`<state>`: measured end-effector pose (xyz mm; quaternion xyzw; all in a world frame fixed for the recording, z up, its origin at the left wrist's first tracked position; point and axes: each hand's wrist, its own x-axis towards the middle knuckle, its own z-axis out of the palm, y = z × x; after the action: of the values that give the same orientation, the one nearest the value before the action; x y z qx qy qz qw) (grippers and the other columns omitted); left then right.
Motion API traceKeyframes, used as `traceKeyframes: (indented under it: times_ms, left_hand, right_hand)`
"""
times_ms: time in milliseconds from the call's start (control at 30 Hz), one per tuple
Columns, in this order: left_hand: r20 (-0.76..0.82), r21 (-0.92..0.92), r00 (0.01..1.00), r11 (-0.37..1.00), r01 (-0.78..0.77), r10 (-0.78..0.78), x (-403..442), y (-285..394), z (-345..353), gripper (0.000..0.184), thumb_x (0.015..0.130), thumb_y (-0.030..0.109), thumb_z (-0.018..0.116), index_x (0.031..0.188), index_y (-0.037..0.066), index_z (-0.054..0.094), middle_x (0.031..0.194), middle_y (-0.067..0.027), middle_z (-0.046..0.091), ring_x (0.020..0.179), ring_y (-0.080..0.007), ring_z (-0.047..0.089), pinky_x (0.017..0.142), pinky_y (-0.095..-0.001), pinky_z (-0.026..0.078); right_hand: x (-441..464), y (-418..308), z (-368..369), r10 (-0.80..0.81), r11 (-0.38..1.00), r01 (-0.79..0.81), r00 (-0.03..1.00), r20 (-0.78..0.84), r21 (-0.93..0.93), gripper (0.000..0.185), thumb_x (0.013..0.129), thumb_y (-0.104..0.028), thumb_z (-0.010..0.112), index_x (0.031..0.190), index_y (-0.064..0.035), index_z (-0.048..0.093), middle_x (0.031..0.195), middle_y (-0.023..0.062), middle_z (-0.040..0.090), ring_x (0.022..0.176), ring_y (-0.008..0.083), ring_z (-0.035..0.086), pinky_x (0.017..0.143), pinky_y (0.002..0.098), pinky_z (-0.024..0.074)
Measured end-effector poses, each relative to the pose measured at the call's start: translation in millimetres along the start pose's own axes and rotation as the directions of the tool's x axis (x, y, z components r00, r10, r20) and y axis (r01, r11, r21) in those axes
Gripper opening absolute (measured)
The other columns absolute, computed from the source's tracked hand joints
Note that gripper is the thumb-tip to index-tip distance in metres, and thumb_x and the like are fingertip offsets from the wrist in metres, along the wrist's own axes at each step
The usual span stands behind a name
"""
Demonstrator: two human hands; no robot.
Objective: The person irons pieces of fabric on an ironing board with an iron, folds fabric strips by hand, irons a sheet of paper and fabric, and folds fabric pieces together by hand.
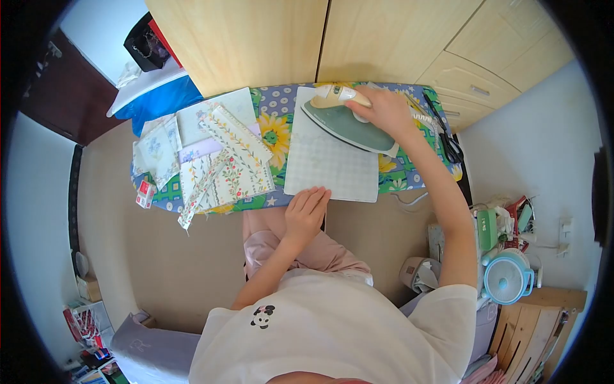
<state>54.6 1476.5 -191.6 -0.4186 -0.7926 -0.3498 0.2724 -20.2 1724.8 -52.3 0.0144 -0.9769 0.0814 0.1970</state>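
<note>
My right hand (384, 114) is wrapped round the handle of a clothes iron (348, 128) with a green body and cream top. The iron rests on the upper part of a pale checked cloth (329, 169), its pointed end toward the left. My left hand (309, 208) lies on the cloth's near edge with its fingers stretched out. Beneath the cloth is an ironing board (275, 115) with a blue, green and yellow flowered cover. To the left on the board lie several floral fabric pieces (240, 176) and a folded white cloth with blue flowers (157, 150).
A small red and white box (146, 194) sits at the board's left edge. Black-handled scissors (452, 150) lie at the right end. Wooden cabinets (384, 38) stand behind the board. A light blue fan (505, 280) and a green clock (487, 230) are at the right.
</note>
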Motion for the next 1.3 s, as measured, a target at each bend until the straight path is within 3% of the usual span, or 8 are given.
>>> traceKeyframes:
  times_ms: [167, 367, 800, 1133, 1300]
  left_hand:
    - [-0.01, 0.015, 1.0, 1.0, 0.007, -0.007, 0.0, 1.8, 1.2, 0.027, 0.074, 0.006, 0.061, 0.1, 0.005, 0.066, 0.101, -0.0055, 0.063, 0.093, -0.0211, 0.059, 0.083, -0.0358, 0.048]
    - [0.004, 0.028, 1.0, 1.0, 0.011, -0.011, -0.7, 2.4, 0.1, 0.028, 0.073, 0.006, 0.061, 0.101, 0.005, 0.066, 0.102, -0.0052, 0.063, 0.093, -0.0208, 0.059, 0.084, -0.0357, 0.047]
    - [0.047, 0.013, 0.999, 1.0, 0.028, -0.029, -2.5, 2.5, -0.5, 0.03, 0.074, 0.007, 0.06, 0.104, 0.004, 0.064, 0.105, -0.0053, 0.062, 0.095, -0.0229, 0.058, 0.085, -0.038, 0.045]
    - [0.005, 0.048, 1.0, 0.999, -0.009, 0.009, -5.9, -0.2, 5.4, 0.031, 0.073, 0.005, 0.061, 0.104, 0.005, 0.064, 0.104, -0.0045, 0.062, 0.094, -0.0204, 0.058, 0.085, -0.0364, 0.045]
    - [0.084, 0.045, 0.995, 0.997, -0.061, 0.057, -10.8, -3.2, -0.9, 0.038, 0.074, 0.008, 0.057, 0.112, 0.004, 0.06, 0.115, -0.006, 0.058, 0.105, -0.0219, 0.054, 0.091, -0.0378, 0.041]
  right_hand:
    - [13.9, 10.0, 9.9, 0.016, 0.995, -0.018, 1.0, -0.021, -0.094, 0.043, 0.082, -0.051, 0.056, 0.104, -0.015, 0.064, 0.07, 0.012, 0.065, 0.064, 0.0304, 0.063, 0.056, 0.0398, 0.0499]
    - [24.7, 17.3, 15.4, 0.051, 0.986, -0.05, 0.999, 0.003, -0.159, 0.047, 0.083, -0.055, 0.052, 0.106, -0.0158, 0.064, 0.072, 0.011, 0.065, 0.066, 0.0296, 0.064, 0.056, 0.04, 0.0501]
    - [40.2, 24.6, 18.2, 0.005, 0.986, -0.012, 0.999, -0.042, -0.169, 0.048, 0.084, -0.055, 0.05, 0.105, -0.0139, 0.062, 0.077, 0.0112, 0.065, 0.071, 0.03, 0.063, 0.059, 0.0396, 0.0503]
    - [42.6, 23.2, 20.8, 0.066, 0.976, -0.072, 0.997, -0.032, -0.204, 0.051, 0.084, -0.056, 0.05, 0.103, -0.0108, 0.062, 0.072, 0.0119, 0.064, 0.065, 0.031, 0.063, 0.056, 0.0406, 0.0497]
    - [42.8, 18.3, 19.9, 0.09, 0.978, -0.095, 0.995, -0.035, -0.185, 0.052, 0.083, -0.056, 0.05, 0.104, -0.0095, 0.062, 0.075, 0.013, 0.065, 0.068, 0.0314, 0.063, 0.058, 0.0408, 0.0498]
